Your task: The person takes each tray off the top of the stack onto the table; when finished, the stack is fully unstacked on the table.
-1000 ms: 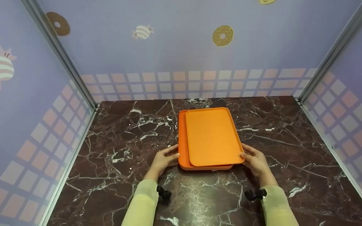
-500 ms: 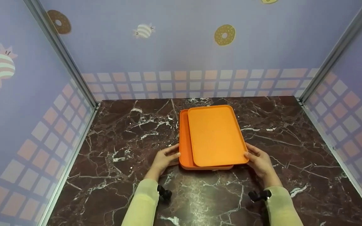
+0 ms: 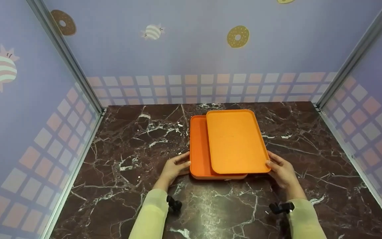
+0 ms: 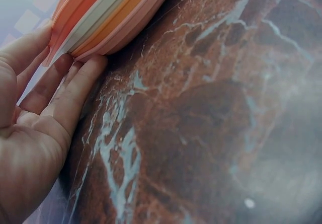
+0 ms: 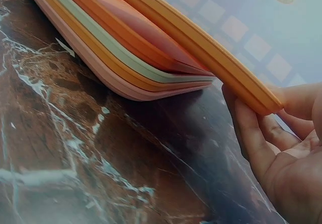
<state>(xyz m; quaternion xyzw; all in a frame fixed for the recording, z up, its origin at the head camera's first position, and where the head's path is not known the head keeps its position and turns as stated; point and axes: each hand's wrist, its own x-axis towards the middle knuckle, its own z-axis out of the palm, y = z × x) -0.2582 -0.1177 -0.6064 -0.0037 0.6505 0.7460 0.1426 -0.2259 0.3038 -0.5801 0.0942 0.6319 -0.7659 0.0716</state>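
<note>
A yellow-orange tray (image 3: 239,142) lies overlapping a stack of trays at its left, sticking out past the stack's right side. My right hand (image 3: 282,172) pinches its near right corner, thumb at the top edge and fingers underneath. In the right wrist view, this tray (image 5: 221,58) is raised at my hand and clear of the table there. The stack's top tray is red-orange (image 3: 199,152). Below it, pale green, orange and pink layers (image 5: 115,78) show. My left hand (image 3: 172,169) holds the stack's near left side, its fingertips against the layered edges (image 4: 95,27).
The stack sits on a dark, white-veined marble-look table (image 3: 138,146). Lilac walls (image 3: 191,39) with candy and doughnut prints enclose the back and both sides. Metal strips (image 3: 63,53) run along the corners. A black wrist mount (image 3: 282,207) shows at each sleeve.
My right hand has moved right, sliding the yellow-orange tray with it, so more of the red-orange tray shows. My left hand and the stack have stayed in place.
</note>
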